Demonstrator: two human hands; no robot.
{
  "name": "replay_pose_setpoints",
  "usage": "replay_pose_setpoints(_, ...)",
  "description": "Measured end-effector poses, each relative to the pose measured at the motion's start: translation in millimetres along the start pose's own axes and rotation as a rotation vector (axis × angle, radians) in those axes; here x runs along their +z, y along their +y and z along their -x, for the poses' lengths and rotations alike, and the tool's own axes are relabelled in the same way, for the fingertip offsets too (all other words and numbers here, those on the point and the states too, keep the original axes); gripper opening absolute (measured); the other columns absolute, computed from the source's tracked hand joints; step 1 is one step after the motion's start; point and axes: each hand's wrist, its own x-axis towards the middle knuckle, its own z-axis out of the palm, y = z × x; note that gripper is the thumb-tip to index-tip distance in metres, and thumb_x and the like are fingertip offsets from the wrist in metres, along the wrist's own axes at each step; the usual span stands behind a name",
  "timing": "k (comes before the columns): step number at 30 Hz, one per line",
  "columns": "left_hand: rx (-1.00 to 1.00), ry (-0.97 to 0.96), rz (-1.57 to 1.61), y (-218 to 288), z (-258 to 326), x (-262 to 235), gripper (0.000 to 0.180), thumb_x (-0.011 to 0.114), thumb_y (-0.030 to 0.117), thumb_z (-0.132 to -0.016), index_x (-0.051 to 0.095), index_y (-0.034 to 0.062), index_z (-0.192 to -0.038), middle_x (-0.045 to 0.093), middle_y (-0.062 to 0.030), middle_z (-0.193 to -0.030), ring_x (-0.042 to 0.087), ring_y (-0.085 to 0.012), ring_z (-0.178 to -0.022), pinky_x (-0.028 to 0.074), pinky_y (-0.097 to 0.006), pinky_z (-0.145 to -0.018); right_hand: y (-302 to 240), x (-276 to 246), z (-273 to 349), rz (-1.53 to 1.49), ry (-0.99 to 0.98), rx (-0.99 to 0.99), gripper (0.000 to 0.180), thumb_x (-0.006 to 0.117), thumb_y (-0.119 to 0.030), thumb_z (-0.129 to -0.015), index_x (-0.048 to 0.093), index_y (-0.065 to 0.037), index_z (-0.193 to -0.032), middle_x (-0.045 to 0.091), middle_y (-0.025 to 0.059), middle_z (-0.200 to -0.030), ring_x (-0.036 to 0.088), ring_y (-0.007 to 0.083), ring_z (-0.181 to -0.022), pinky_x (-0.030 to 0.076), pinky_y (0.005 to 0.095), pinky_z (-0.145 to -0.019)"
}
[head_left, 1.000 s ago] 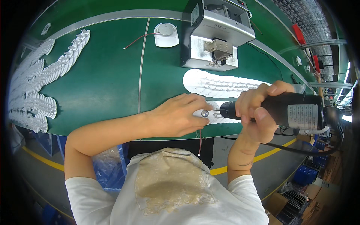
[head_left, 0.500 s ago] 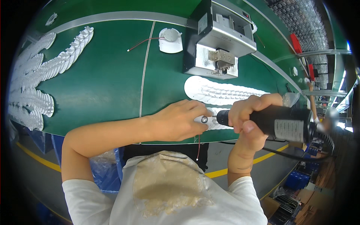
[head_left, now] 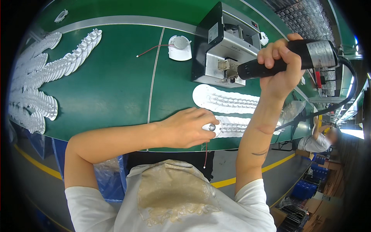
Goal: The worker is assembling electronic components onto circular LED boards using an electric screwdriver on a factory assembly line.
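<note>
Our right hand [head_left: 281,60] grips black cylindrical electric screwdriver [head_left: 251,70], nose at silver-black boxy metal machine [head_left: 237,46], 1 o'clock from our left hand [head_left: 189,127], pinching white plastic piece [head_left: 218,128].

The room is floored in grey, and the floor [head_left: 230,164] is crossed by a yellow line [head_left: 224,182] that is seen on both sides of the green worktop [head_left: 104,104]. The worktop is divided by a pale seam [head_left: 154,69] and bordered at the back by a grey strip [head_left: 116,23], beyond which a green surface [head_left: 135,8] is seen. Blue plastic [head_left: 109,185] is gathered beneath the near edge. At the right, blue crates [head_left: 303,189] and brown cardboard [head_left: 315,203] are crowded along the floor, and that side is lit by a white glare [head_left: 351,133].
</note>
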Motion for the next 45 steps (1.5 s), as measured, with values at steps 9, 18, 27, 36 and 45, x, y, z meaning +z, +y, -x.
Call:
replay_pose_setpoints(9, -0.006, -0.007, -0.005, 1, 0, 1, 0.019, 0.068, 0.018, -0.075, 0.061, 0.0103, -0.09, 0.052, -0.0085, -0.112, 0.05, -0.0273, -0.105, 0.045, -0.039, -0.083, 4, 2, 3, 0.003, -0.081, 0.049, 0.027, 0.051, -0.004, -0.073, 0.046, 0.003, -0.099, 0.047, 0.0072, -0.058, 0.044, 0.0143, -0.041, 0.042, 0.0313, -0.043)
replay_pose_setpoints(18, -0.025, 0.014, -0.01, 2, 2, 0, 0.019, 0.069, 0.019, -0.074, 0.065, 0.0105, -0.09, 0.053, -0.0077, -0.112, 0.049, -0.0266, -0.107, 0.045, -0.037, -0.084, -55, -16, 103, -0.101, -0.179, 0.108, 0.041, 0.058, -0.003, -0.075, 0.037, -0.006, -0.111, 0.046, 0.0062, -0.062, 0.046, 0.015, -0.043, 0.043, 0.0311, -0.045)
replay_pose_setpoints(27, -0.028, 0.0, -0.008, 2, 0, 0, 0.023, 0.07, 0.018, -0.074, 0.066, 0.011, -0.095, 0.053, -0.0073, -0.114, 0.05, -0.0272, -0.108, 0.046, -0.038, -0.084, -53, 3, 130, -0.033, 0.032, 0.16, 0.04, 0.064, -0.005, -0.072, 0.038, -0.007, -0.103, 0.045, 0.0042, -0.06, 0.045, 0.0142, -0.045, 0.042, 0.0306, -0.046)
replay_pose_setpoints(36, -0.047, -0.01, -0.002, 4, 1, -1, 0.026, 0.071, 0.018, -0.073, 0.065, 0.0125, -0.098, 0.053, -0.0056, -0.114, 0.05, -0.0274, -0.11, 0.046, -0.037, -0.085, -47, 3, 137, 0.053, -0.132, 0.035, 0.032, 0.056, -0.001, -0.072, 0.039, -0.004, -0.099, 0.045, 0.0054, -0.058, 0.045, 0.0137, -0.042, 0.043, 0.0284, -0.043)
replay_pose_setpoints(45, -0.106, -0.05, 0.039, 9, 0, -6, 0.025, 0.07, 0.017, -0.074, 0.065, 0.0119, -0.098, 0.049, -0.0107, -0.119, 0.052, -0.0292, -0.105, 0.045, -0.038, -0.085, -46, -2, 136, 0.07, -0.201, 0.086, 0.032, 0.057, -0.003, -0.074, 0.04, -0.004, -0.1, 0.045, 0.0045, -0.059, 0.047, 0.014, -0.043, 0.043, 0.0291, -0.043)
